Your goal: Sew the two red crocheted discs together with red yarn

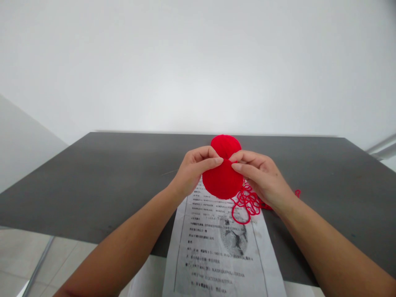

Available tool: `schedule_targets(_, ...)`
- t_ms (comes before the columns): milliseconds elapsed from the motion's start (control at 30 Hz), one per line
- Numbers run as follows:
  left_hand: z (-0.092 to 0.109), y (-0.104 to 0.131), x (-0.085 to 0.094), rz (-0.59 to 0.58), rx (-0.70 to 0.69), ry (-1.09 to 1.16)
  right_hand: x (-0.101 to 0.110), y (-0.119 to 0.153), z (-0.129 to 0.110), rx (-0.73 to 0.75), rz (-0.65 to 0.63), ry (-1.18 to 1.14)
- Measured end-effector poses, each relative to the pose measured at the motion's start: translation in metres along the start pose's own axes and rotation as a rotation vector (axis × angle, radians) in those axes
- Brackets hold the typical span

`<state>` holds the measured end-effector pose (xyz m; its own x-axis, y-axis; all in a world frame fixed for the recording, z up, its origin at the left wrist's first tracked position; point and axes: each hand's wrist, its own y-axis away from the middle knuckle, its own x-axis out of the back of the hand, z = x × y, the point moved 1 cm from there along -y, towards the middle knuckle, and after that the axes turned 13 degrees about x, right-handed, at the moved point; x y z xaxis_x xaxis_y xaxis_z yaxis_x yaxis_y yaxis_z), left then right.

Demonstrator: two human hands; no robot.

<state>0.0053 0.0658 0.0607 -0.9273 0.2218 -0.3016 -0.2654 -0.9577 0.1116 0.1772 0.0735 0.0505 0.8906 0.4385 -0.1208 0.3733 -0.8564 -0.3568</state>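
Both hands meet over the mid table (93, 181), w/ a red knit piece (223, 175) between them. Left hand (193, 169): fingers curled shut, thumb & forefinger pinching the piece's left edge at its narrow waist. Right hand (261, 175): also closed in a pinch, fingertips on the waist from the right; looks like it also nips a strand there, can't tell for sure.

Piece is held just above the table, over the far end of a printed sheet (216, 251) that hangs off the near edge. Shape is like a figure 8: smaller round lobe on the far side, bigger round lobe near, joined where the fingers grip. Long axis runs near-far, roughly straight away from the person, small lobe pointing to the far wall. Flat face is turned toward the camera.

Progress, as a guess: two discs look fully worked, solid w/ no gaps showing, so the bulk seems done. Join or finishing at the waist looks like what's in hand. Loose yarn (247, 202) lies in a tangled heap just right of & under the piece, by the right wrist, trailing off right, so yarn isn't cut or tidied yet. No needle or hook visible.
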Motion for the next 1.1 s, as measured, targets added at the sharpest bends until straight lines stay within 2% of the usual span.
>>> schedule_targets(367,-0.0002,-0.0009,-0.0005,-0.014,0.012,0.037,0.0008,0.0,0.0026,0.015,0.014,-0.011)
schedule_targets(667,-0.0021,-0.0005,0.0015,-0.007,-0.023,-0.016,0.0019,0.0004,0.0012,0.034,-0.015,0.0)
schedule_targets(1100,-0.0019,-0.0005,0.0011,-0.006,-0.05,-0.055,0.001,0.0,0.0018,0.031,0.007,0.02)
